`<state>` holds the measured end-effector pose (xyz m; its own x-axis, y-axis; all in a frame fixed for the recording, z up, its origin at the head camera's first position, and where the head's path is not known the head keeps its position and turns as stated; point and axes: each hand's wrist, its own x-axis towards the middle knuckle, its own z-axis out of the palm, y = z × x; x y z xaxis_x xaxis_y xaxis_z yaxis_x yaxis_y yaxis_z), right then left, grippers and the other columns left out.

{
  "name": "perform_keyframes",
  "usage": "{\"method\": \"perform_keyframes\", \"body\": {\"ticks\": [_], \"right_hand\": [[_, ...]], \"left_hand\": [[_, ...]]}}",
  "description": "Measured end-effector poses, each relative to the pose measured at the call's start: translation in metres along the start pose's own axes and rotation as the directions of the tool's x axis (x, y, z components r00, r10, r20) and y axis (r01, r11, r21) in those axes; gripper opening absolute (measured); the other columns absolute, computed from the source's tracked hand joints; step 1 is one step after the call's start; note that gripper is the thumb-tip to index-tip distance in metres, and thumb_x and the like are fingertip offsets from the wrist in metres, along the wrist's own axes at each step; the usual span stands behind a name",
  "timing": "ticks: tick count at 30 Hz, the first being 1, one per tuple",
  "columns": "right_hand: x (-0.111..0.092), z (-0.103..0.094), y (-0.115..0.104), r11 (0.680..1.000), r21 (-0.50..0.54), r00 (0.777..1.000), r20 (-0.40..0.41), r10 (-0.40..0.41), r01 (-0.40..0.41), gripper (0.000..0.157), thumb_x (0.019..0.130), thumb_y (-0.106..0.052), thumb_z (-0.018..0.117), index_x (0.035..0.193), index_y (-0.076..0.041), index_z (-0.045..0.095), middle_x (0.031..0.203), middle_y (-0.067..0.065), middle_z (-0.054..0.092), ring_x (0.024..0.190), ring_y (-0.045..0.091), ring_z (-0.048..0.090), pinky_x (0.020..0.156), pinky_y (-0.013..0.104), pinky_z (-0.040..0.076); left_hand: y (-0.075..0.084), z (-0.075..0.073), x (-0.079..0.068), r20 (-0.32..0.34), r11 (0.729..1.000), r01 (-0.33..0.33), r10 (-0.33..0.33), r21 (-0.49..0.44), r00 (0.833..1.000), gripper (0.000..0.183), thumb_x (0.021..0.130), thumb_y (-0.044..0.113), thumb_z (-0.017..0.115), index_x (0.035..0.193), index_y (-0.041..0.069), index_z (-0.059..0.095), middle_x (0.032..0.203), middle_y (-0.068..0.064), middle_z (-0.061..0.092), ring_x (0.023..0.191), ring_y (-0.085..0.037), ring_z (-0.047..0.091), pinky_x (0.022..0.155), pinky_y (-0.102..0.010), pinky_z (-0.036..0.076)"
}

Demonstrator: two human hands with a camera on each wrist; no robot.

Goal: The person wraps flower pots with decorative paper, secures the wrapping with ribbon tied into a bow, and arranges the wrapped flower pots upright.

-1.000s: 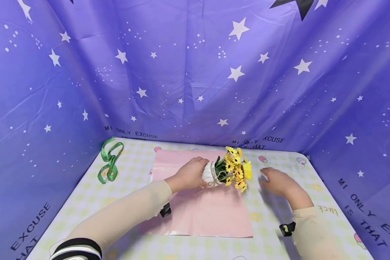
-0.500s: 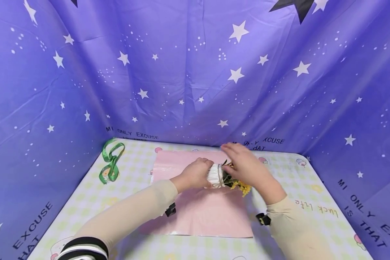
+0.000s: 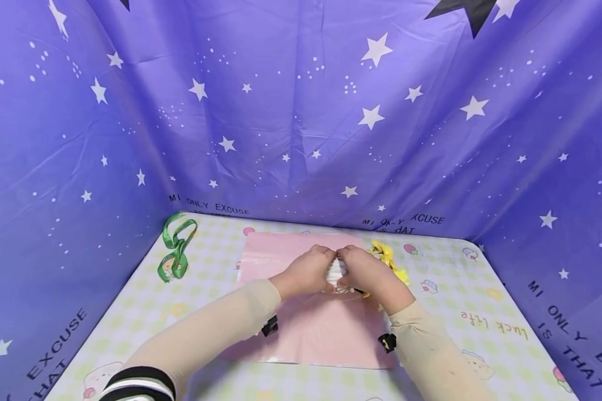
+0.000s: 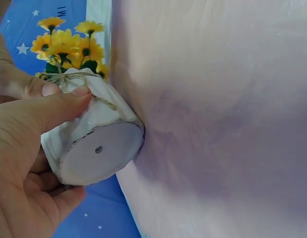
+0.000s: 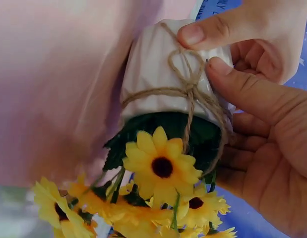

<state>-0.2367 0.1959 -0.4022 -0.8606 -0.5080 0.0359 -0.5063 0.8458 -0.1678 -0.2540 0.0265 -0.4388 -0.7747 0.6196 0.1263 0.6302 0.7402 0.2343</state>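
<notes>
A white flower pot (image 3: pixel 336 271) with yellow artificial flowers (image 5: pixel 161 167) lies on its side over a pink sheet of paper (image 3: pixel 326 334). Twine tied in a bow (image 5: pixel 190 89) circles the pot near its rim. My left hand (image 3: pixel 308 271) grips the pot towards its base, thumb on the side. Nearer the flowers, my right hand (image 3: pixel 368 273) holds the same pot, its thumb close to the left thumb. In the left wrist view the pot's base (image 4: pixel 101 153) shows a small hole. Fingers on the pot's far side are partly hidden.
A looped green ribbon (image 3: pixel 176 248) lies at the table's back left. The table's checked cloth (image 3: pixel 205 312) surrounds the pink sheet. Purple star-printed curtains (image 3: pixel 301 111) enclose the back and sides.
My right hand has come in from the right, over the flowers, and now holds the pot. The left hand has kept its grip, shifting slightly right with the pot.
</notes>
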Motion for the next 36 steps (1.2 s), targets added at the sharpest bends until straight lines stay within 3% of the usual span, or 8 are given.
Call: {"method": "perform_keyframes", "body": {"ticks": [11,16,19,22,25,28,32,36], "right_hand": [[-0.003,0.005,0.013,0.998,0.05,0.999,0.028,0.044,-0.045,0.058,0.071,-0.022,0.094,0.12,-0.001,0.07,0.104,0.006,0.072,0.088,0.019,0.065,0.084,0.04,0.057],[-0.004,0.005,0.017,0.999,0.05,0.999,0.029,0.014,-0.015,0.056,0.073,-0.025,0.093,0.119,-0.003,0.07,0.105,0.005,0.071,0.087,0.016,0.063,0.081,0.037,0.056],[-0.004,0.005,0.018,0.997,0.076,0.999,0.039,0.024,-0.027,0.052,0.073,-0.024,0.093,0.117,-0.005,0.071,0.103,0.003,0.071,0.085,0.014,0.061,0.079,0.035,0.055],[-0.004,0.005,0.019,0.995,0.094,0.998,0.048,0.04,-0.044,0.051,0.074,-0.023,0.093,0.118,-0.006,0.071,0.104,0.001,0.071,0.085,0.013,0.06,0.08,0.035,0.054],[-0.004,0.005,0.02,0.995,0.087,0.998,0.048,0.038,-0.042,0.054,0.074,-0.022,0.092,0.12,-0.005,0.07,0.107,0.003,0.071,0.088,0.014,0.061,0.083,0.037,0.054],[-0.004,0.004,0.019,0.997,0.066,0.998,0.048,0.033,-0.036,0.058,0.076,-0.023,0.092,0.125,-0.003,0.068,0.114,0.008,0.071,0.094,0.018,0.064,0.087,0.039,0.055],[-0.006,0.003,0.019,0.996,0.068,0.997,0.059,0.05,-0.054,0.068,0.077,-0.022,0.091,0.135,-0.001,0.062,0.125,0.012,0.069,0.105,0.024,0.065,0.096,0.043,0.054],[-0.009,0.001,0.021,0.992,0.098,0.995,0.067,0.073,-0.08,0.067,0.077,-0.018,0.091,0.133,-0.001,0.06,0.12,0.011,0.07,0.1,0.023,0.066,0.093,0.044,0.055]], "left_hand": [[0.003,0.01,-0.003,-0.041,0.999,-0.031,0.032,0.012,0.999,0.076,0.074,0.038,0.091,0.135,0.006,0.058,0.133,-0.006,0.062,0.126,-0.019,0.053,0.106,-0.028,0.049],[-0.007,0.01,-0.009,-0.039,0.991,-0.041,0.036,-0.13,0.999,0.081,0.079,0.034,0.088,0.144,0.003,0.052,0.144,-0.01,0.058,0.136,-0.023,0.049,0.115,-0.033,0.043],[-0.023,0.006,-0.019,-0.031,0.97,0.004,-0.012,-0.241,0.999,0.081,0.086,0.035,0.083,0.149,0.0,0.047,0.151,-0.014,0.053,0.142,-0.027,0.046,0.121,-0.039,0.036],[-0.048,0.001,-0.036,-0.036,0.943,0.11,-0.128,-0.313,0.991,0.073,0.092,0.033,0.076,0.149,-0.001,0.046,0.15,-0.018,0.052,0.141,-0.032,0.048,0.121,-0.044,0.035],[-0.08,-0.004,-0.056,-0.063,0.918,0.254,-0.286,-0.305,0.956,0.059,0.095,0.028,0.073,0.142,-0.003,0.053,0.136,-0.02,0.062,0.126,-0.034,0.06,0.112,-0.047,0.047],[-0.109,-0.014,-0.081,-0.076,0.87,0.429,-0.458,-0.241,0.886,0.047,0.094,0.027,0.072,0.125,-0.007,0.061,0.114,-0.021,0.067,0.106,-0.036,0.065,0.096,-0.051,0.055],[-0.136,-0.023,-0.111,0.031,0.769,0.603,-0.612,-0.211,0.791,0.036,0.093,0.031,0.07,0.098,-0.004,0.06,0.09,-0.017,0.063,0.082,-0.032,0.061,0.073,-0.047,0.055],[-0.148,-0.025,-0.128,0.157,0.709,0.624,-0.611,-0.328,0.776,0.033,0.096,0.031,0.067,0.09,0.0,0.057,0.074,-0.007,0.057,0.063,-0.02,0.052,0.056,-0.032,0.044]]}}
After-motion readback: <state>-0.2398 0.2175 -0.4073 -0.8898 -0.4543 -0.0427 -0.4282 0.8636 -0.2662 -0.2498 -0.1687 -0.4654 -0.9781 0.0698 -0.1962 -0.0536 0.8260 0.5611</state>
